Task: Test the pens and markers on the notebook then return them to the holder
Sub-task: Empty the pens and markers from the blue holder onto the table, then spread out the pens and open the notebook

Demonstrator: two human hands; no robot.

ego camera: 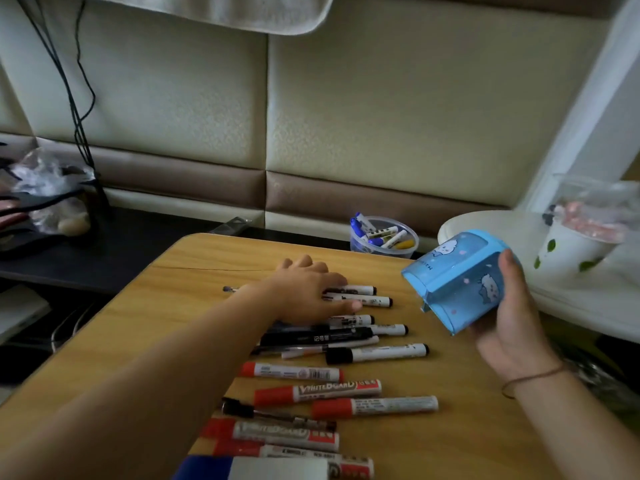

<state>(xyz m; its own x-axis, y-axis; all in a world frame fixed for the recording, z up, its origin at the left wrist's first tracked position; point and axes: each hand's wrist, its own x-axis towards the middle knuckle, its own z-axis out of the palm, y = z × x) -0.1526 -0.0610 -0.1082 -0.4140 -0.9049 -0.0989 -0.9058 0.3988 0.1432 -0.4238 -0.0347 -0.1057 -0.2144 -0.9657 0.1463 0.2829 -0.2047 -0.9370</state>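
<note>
Blue holder (457, 282) in right hand (512, 327)

Tilted blue holder (457, 282) in right hand (512, 327)

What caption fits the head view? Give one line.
Left hand rests on markers spread across table; right hand holds tipped blue holder.

On the wooden table (450, 427): six red-capped markers (317, 393) toward the near edge, about five black-capped white markers (377, 353) mid-table, one all-black marker (318, 336), two or three slim pens (277, 415). One blue holder (457, 282). One clear tub (382, 237) of blue markers, far edge.
</note>
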